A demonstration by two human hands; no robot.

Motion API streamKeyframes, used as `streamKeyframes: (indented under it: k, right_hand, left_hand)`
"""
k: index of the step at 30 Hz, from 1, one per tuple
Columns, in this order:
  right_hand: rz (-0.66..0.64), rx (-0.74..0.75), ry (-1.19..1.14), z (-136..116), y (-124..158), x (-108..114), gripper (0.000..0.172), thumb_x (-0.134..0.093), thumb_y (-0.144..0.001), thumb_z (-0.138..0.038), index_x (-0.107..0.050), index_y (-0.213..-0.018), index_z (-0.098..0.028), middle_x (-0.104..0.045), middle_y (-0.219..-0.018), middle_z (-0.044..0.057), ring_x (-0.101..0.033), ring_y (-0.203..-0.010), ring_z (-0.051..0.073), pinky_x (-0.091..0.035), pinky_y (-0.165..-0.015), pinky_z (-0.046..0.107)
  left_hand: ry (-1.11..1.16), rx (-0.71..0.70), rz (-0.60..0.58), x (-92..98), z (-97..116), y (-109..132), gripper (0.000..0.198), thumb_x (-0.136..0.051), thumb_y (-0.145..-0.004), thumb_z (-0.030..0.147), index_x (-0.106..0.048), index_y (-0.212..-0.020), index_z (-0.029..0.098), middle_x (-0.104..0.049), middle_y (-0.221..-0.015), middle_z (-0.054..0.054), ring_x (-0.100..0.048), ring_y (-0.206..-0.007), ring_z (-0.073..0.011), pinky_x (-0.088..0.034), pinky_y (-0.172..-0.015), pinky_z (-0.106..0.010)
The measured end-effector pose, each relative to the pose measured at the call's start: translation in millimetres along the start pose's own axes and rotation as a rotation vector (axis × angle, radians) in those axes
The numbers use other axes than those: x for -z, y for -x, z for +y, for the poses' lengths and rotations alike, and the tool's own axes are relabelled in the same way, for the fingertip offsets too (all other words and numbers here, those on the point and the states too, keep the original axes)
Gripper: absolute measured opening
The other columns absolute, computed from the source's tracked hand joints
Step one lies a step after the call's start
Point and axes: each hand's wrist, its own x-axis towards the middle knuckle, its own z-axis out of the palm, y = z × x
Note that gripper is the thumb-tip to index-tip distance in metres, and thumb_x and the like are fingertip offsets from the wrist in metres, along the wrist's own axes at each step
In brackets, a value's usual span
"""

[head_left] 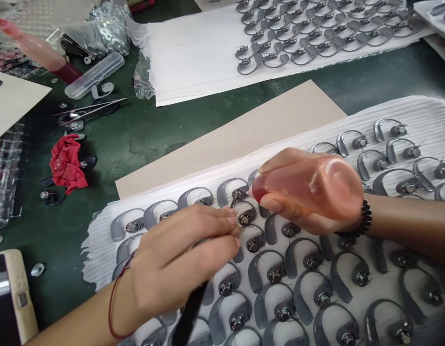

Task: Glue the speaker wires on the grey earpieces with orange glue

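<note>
My right hand (287, 209) is wrapped round a translucent squeeze bottle (312, 185) of reddish liquid, tipped with its base toward me. Its nozzle end points down-left at a grey ear-hook earphone part (231, 185) with a round metal piece. My left hand (189, 245) is closed on black tweezers (189, 312), whose dark tip reaches that same part. The fingers hide most of the tweezers' middle. Rows of similar ear-hook parts (276, 274), with thin wires sticking out, lie around and below both hands on a white foam sheet (103, 240).
Another white sheet (193, 57) with ear-hook parts lies at the back. Tan cardboard (280, 113) sits under the near sheet. To the left are a second red-liquid bottle (42, 50), a clear plastic case (94, 74), metal tweezers (96, 109), a red cloth (67, 163) and a phone (13, 298).
</note>
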Motion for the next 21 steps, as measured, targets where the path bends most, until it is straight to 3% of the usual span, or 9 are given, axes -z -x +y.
streamKeyframes:
  k: [4, 8, 14, 21]
  right_hand:
    - [0.011, -0.018, -0.025, 0.5, 0.7, -1.9, 0.014, -0.063, -0.078, -0.025, -0.059, -0.075, -0.012, -0.063, -0.077, 0.002, -0.061, -0.067, 0.004, -0.05, -0.06, 0.013]
    - [0.021, -0.015, -0.023, 0.6, 1.0, -3.3, 0.014, -0.064, -0.077, -0.025, -0.06, -0.074, -0.012, -0.062, -0.076, 0.001, -0.061, -0.066, 0.004, -0.05, -0.059, 0.012]
    - [0.0, -0.024, -0.11, 2.0, 0.3, -2.3, 0.019, -0.067, -0.074, -0.024, -0.057, -0.077, -0.009, -0.062, -0.074, 0.003, -0.061, -0.066, 0.003, -0.051, -0.061, 0.01]
    - [-0.036, 0.02, -0.043, 1.1, -0.8, 0.9, 0.016, -0.065, -0.076, -0.02, -0.059, -0.076, -0.005, -0.061, -0.075, 0.006, -0.061, -0.067, 0.003, -0.051, -0.062, 0.009]
  left_hand:
    - [0.07, 0.157, 0.054, 0.7, 2.4, -2.1, 0.013, -0.063, -0.072, 0.002, -0.06, -0.074, 0.015, -0.064, -0.087, 0.0, -0.063, -0.08, -0.0067, -0.055, -0.076, -0.013]
    - [0.114, 0.264, 0.053, 0.1, 3.6, 1.4, 0.02, -0.06, -0.071, -0.002, -0.06, -0.078, 0.017, -0.064, -0.09, 0.001, -0.063, -0.083, -0.0093, -0.057, -0.074, -0.019]
    - [0.104, 0.28, 0.068, 0.2, 2.6, 3.1, 0.02, -0.06, -0.073, -0.001, -0.06, -0.079, 0.019, -0.064, -0.091, 0.002, -0.063, -0.083, -0.0096, -0.057, -0.072, -0.02]
    - [0.119, 0.29, 0.081, -2.1, 2.6, 3.4, 0.024, -0.06, -0.071, -0.005, -0.06, -0.079, 0.018, -0.063, -0.092, 0.003, -0.062, -0.084, -0.0086, -0.055, -0.073, -0.019]
